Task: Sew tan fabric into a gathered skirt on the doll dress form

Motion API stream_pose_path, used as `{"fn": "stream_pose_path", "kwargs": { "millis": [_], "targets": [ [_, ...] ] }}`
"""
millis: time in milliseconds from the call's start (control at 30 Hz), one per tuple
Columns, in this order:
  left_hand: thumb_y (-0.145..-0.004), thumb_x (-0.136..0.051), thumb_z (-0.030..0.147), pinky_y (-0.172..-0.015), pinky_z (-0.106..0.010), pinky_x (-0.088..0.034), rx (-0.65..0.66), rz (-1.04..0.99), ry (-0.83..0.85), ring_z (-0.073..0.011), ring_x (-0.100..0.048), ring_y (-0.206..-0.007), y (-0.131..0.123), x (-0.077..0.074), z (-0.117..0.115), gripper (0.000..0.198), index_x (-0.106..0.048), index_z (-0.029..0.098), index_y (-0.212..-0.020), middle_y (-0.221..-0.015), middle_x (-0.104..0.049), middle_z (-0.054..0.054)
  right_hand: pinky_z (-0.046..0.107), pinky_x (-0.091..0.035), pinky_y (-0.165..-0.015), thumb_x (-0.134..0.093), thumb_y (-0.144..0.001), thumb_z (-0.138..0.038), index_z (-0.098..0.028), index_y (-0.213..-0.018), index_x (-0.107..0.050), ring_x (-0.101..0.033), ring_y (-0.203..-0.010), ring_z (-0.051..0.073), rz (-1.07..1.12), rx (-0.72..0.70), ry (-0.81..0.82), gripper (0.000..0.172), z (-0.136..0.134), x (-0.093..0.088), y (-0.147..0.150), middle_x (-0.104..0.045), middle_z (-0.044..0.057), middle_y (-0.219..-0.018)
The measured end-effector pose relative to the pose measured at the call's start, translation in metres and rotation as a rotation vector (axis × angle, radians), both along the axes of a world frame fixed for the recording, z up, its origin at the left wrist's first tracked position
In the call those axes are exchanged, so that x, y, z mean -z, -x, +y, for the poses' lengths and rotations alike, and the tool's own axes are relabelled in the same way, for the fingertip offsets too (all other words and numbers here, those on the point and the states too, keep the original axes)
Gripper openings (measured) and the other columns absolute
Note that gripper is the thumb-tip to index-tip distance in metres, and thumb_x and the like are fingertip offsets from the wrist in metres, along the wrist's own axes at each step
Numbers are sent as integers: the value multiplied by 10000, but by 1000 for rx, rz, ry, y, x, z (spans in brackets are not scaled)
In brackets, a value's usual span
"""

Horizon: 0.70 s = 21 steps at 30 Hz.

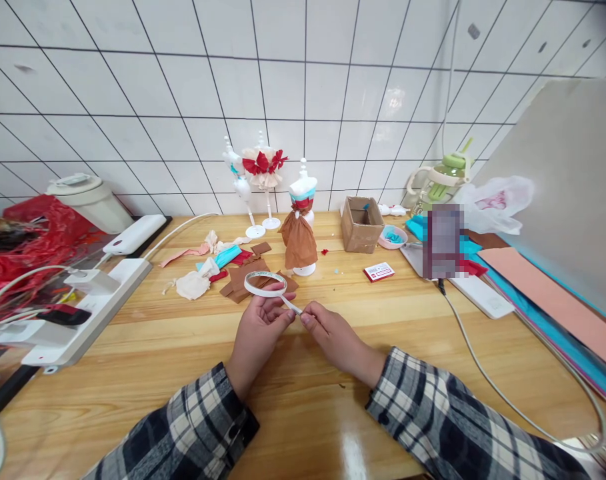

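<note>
A thin roll of white tape (247, 284) rests on the fingers of my left hand (261, 327), whose thumb presses on the strip running off it. My right hand (333, 333) pinches the free end of that strip, close beside the left fingertips. Beyond my hands stands a small white dress form (303, 185) in a brown skirt (299, 245) with blue and red bands at the top. Brown paper pieces (243, 277) lie partly behind the roll. Two more dress forms are at the wall, one with red bows (263, 163), the other mostly white (242, 189).
To the left are a power strip (90, 313), cables and a red plastic bag (30, 233). A cardboard box (360, 227), a pink bowl (393, 237) and a small red-and-white box (379, 272) sit right of centre. Farther right are a green-lidded bottle (440, 179) and coloured sheets (563, 293).
</note>
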State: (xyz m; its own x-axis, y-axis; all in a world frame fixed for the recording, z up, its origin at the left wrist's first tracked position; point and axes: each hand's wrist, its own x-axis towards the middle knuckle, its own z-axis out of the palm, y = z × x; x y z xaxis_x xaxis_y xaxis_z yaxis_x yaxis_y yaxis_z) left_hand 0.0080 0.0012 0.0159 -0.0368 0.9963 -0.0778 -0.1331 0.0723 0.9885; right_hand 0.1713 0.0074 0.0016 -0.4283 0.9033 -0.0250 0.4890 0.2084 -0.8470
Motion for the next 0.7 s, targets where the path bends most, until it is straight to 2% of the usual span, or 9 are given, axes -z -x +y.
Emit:
{"fn": "stream_pose_path", "kwargs": {
  "millis": [200, 367, 700],
  "targets": [
    [-669, -752, 222, -775, -290, -506, -15, -16, 2, -152, -655, -840, 1, 1, 1, 658, -477, 175, -1265, -1146, -660, -109, 254, -324, -637, -340, -966, -415, -214, -852, -450, -466, -691, 135, 58, -5, 18, 256, 1, 2, -1, -509, -27, -731],
    [-675, -751, 198, -753, -252, -496, -32, -48, -6, -134, -647, -841, 5, 0, 4, 701, -445, 185, -1305, -1139, -666, -95, 254, -321, -628, -354, -955, -438, -211, -822, -442, -446, -674, 132, 74, -1, 61, 278, 0, 2, -1, -484, -36, -703],
    [-677, -753, 209, -735, -257, -499, -18, -38, 6, -97, -619, -721, 3, 2, 3, 715, -436, 185, -1318, -1159, -655, -102, 246, -320, -602, -354, -954, -422, -209, -792, -436, -413, -623, 122, 127, 2, 118, 280, 0, -1, 0, -441, -47, -647]
  ]
}}
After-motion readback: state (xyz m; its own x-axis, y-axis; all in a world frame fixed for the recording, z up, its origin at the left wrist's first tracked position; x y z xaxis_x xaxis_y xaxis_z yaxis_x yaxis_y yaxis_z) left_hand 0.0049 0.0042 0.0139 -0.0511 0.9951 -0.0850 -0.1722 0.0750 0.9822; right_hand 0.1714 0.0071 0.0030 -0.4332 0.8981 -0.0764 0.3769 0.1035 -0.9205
